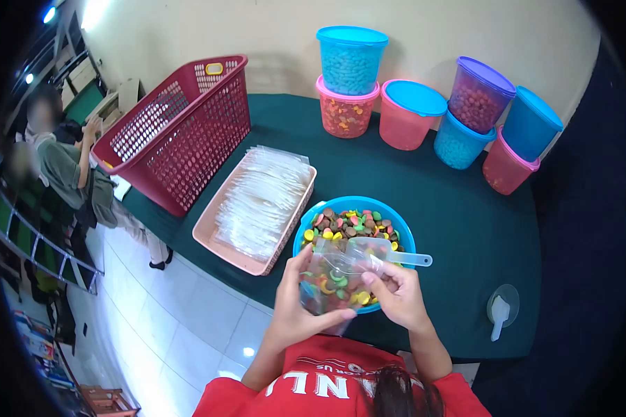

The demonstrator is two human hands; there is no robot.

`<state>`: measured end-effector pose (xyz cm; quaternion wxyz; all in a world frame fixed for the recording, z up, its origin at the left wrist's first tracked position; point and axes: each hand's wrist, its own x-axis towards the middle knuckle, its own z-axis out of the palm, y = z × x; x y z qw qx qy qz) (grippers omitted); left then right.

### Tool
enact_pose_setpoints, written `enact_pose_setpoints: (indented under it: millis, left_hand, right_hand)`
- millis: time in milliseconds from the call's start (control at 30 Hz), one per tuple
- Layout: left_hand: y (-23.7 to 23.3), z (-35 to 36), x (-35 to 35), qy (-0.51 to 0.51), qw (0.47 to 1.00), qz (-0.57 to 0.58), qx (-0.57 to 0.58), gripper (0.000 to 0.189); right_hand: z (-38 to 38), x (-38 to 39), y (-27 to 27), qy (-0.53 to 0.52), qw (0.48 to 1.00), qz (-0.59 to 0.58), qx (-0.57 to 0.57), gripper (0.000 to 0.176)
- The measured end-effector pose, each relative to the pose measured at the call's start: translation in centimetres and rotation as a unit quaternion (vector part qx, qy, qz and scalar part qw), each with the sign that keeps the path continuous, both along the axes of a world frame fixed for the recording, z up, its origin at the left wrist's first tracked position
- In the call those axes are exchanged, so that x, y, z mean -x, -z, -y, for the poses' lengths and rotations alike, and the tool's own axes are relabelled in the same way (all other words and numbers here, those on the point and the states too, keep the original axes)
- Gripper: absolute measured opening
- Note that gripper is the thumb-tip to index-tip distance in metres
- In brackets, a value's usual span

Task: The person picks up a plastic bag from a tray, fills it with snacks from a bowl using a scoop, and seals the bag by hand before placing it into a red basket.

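A clear plastic bag (332, 264) is held up over a blue tub (405, 226) of colourful small sweets (351, 224). My left hand (289, 306) grips the bag's left side, thumb along its lower edge. At its right, my right hand (407, 302) pinches the bag between thumb and fingers. A clear scoop (409, 259) rests in the tub with its handle sticking out over the right rim. Yellow, green and brown pieces show through the bag, and part of the tub is hidden behind it and my hands.
A pink tray (203, 233) of clear bags (264, 198) stands left of the tub, beside a maroon basket (202, 139). Stacked lidded tubs (355, 66) line the back. A white scoop (499, 313) lies on a small dish at right. A person (83, 174) stands far left.
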<state>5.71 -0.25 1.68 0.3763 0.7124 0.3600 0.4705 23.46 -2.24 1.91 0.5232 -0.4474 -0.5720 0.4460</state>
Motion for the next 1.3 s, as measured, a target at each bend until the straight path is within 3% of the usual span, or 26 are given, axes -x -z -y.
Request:
enact_pose_setpoints:
  millis: [33, 100, 133, 200, 300, 467, 533, 733, 767, 833, 1067, 1133, 1167, 1233, 1300]
  left_hand:
    - [0.1, 0.6, -0.3, 0.022, 0.989, 0.130, 0.068, 0.083]
    - [0.6, 1.6, -0.6, -0.006, 0.951, 0.233, 0.201, 0.047]
    - [1.0, 2.0, -0.4, -0.020, 0.950, 0.239, 0.201, 0.047]
    - [2.0, 2.7, -0.1, -0.079, 0.969, 0.193, 0.133, 0.017]
    - [1.4, 4.0, 0.5, -0.126, 0.969, 0.183, 0.108, 0.007]
    - [1.6, 5.3, 2.4, -0.132, 0.970, 0.195, 0.059, 0.006]
    - [0.8, 5.9, 3.3, -0.123, 0.924, 0.334, 0.138, 0.005]
    - [1.6, 8.3, 10.2, -0.165, 0.956, 0.233, 0.063, 0.010]
    - [1.8, 8.8, 11.5, -0.164, 0.958, 0.226, 0.060, 0.010]
    - [2.1, 9.7, 13.9, -0.159, 0.965, 0.198, 0.072, 0.008]
    - [2.7, 11.6, 22.0, -0.138, 0.965, 0.213, 0.071, 0.008]
    - [2.7, 12.3, 24.6, -0.157, 0.977, 0.133, 0.063, 0.004]
    - [2.5, 12.7, 25.5, -0.162, 0.976, 0.132, 0.062, 0.004]
    - [1.9, 13.6, 27.2, -0.241, 0.940, 0.153, 0.184, 0.006]
    - [3.0, 14.3, 28.7, -0.275, 0.931, 0.165, 0.172, 0.006]
  right_hand:
    - [0.0, -0.2, 0.1, -0.012, 0.993, -0.110, 0.050, 0.023]
    - [0.5, -0.3, -0.2, -0.053, 0.990, -0.124, 0.049, 0.019]
    - [0.6, -0.1, 0.1, -0.070, 0.989, -0.123, 0.043, 0.019]
    - [0.8, 0.8, 0.9, -0.065, 0.989, -0.123, 0.041, 0.016]
    - [1.1, 1.8, 1.4, -0.080, 0.991, -0.103, 0.016, 0.010]
    - [2.0, 4.4, 1.0, -0.064, 0.992, -0.109, -0.006, 0.008]
    - [2.2, 5.6, 0.9, -0.070, 0.990, -0.119, -0.011, 0.007]
    - [3.0, 11.6, 0.8, -0.188, 0.966, -0.176, 0.007, 0.014]
    - [3.4, 12.7, -0.2, -0.233, 0.953, -0.173, 0.091, 0.014]
    - [3.3, 15.7, 1.4, -0.241, 0.966, -0.085, -0.027, 0.011]
    - [5.1, 24.6, 2.2, -0.231, 0.971, -0.025, -0.062, 0.007]
    - [5.1, 26.7, 2.4, -0.280, 0.954, 0.014, -0.108, 0.014]
    - [5.3, 27.8, 2.6, -0.285, 0.952, 0.013, -0.109, 0.014]
    - [6.0, 30.3, 3.2, -0.309, 0.946, -0.027, -0.098, 0.022]
    - [6.4, 32.3, 4.1, -0.339, 0.937, -0.023, -0.079, 0.027]
